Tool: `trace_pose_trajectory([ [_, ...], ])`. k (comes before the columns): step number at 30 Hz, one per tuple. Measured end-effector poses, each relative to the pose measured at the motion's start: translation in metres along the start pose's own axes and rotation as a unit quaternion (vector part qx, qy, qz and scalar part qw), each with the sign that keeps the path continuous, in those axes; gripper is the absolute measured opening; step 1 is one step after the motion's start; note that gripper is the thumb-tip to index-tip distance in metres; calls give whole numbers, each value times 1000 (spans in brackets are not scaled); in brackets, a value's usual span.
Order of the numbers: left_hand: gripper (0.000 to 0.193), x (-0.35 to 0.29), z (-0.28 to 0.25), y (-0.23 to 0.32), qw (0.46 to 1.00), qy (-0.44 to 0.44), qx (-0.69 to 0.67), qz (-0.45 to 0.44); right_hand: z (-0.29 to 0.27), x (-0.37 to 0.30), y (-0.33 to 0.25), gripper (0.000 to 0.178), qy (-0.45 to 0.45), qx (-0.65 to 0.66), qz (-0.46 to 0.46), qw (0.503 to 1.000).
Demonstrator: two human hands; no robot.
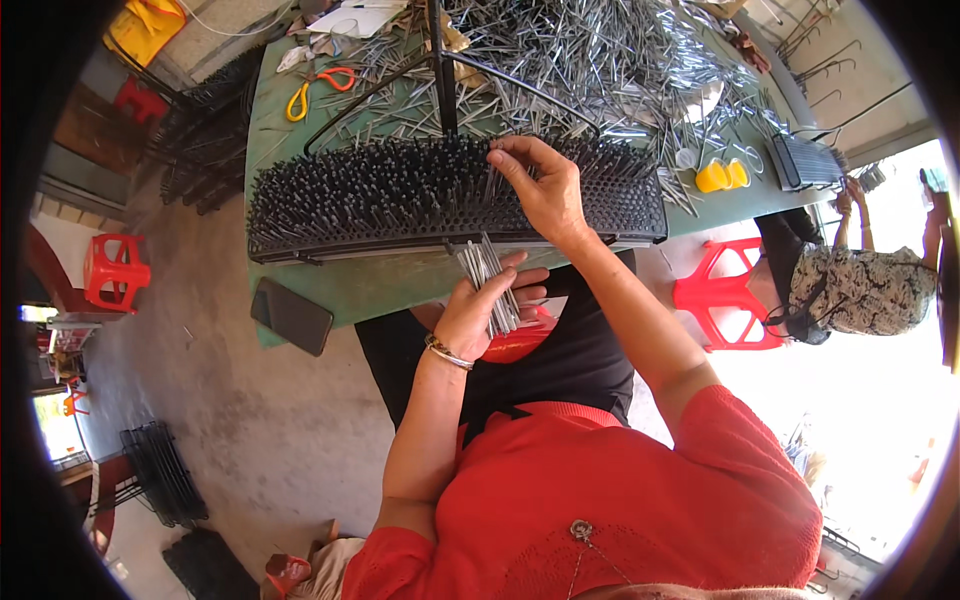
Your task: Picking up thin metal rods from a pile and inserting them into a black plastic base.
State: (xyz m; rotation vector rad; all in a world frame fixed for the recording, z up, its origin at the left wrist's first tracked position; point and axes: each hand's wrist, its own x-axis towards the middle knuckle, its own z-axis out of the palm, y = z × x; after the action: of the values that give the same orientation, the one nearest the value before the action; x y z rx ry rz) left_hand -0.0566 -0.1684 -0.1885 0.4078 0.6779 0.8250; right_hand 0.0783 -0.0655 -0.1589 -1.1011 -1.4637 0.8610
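Observation:
A long black rack with many small holes lies across the near part of the table. Thin dark rods stand upright in it, thickest on the left and middle, while bare holes show at the right front. My left hand, palm up just in front of the rack, grips a loose bundle of thin grey metal rods. Over the rack's middle, my right hand has thumb and forefinger pinched together among the rod tops. What sits between those fingertips is too small to make out.
A heap of loose metal rods covers the back of the green table. Scissors lie back left, a dark phone front left, yellow cups right. A black post rises behind the rack. Another person sits at right.

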Motion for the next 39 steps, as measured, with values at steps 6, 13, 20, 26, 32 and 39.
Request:
trace_pose_trajectory([
  [6, 33, 2, -3, -1, 999, 16, 33, 5, 11, -9, 1, 18, 87, -35, -20, 995],
  [13, 33, 1, -1, -2, 1000, 11, 3, 9, 17, -10, -1, 15, 145, 7, 9, 989],
  [20, 28, -1, -8, -3, 1000, 6, 16, 19, 10, -13, 3, 16, 113, -119, -131, 978],
  [26, 27, 0, -9, -6, 1000, 8, 0, 29, 6, -13, 8, 20, 25, -239, -268, 933],
  [32, 28, -3, -6, -1, 999, 0, -17, 35, 1, -11, -3, 19, -17, -260, -311, 914],
  [39, 31, -10, 0, 4, 998, 4, -20, 60, -16, -33, -20, 23, -189, -115, 54, 974],
])
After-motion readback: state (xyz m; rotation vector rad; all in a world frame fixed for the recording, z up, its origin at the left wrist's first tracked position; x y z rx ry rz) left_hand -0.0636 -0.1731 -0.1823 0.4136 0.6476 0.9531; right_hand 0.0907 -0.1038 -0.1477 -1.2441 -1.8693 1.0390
